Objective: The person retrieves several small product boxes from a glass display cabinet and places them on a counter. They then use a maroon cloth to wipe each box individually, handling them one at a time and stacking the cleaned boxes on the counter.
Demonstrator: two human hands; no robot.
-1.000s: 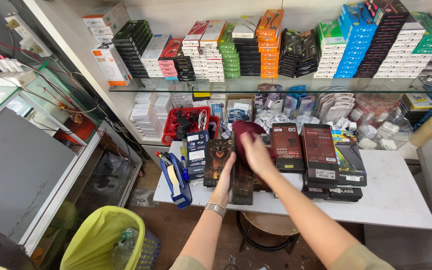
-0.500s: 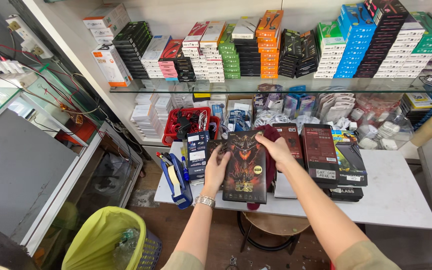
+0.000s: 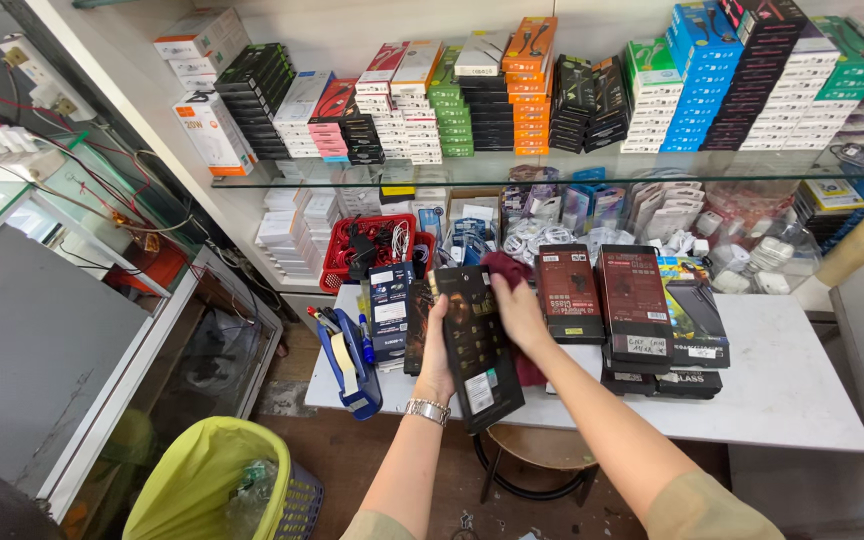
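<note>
A blue tape dispenser (image 3: 347, 365) sits beside a yellow-lined bin (image 3: 202, 485) and red basket (image 3: 337, 270).

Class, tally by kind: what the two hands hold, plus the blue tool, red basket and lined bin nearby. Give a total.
flat black box: 1
dark red cloth: 1
blue tape dispenser: 1
red basket: 1
yellow-lined bin: 1
Total: 5

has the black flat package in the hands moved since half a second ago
Yes. The black flat package, held by the left hand, has turned: its printed front faced the camera before, now its back shows, tilted, in front of the white table.
</note>
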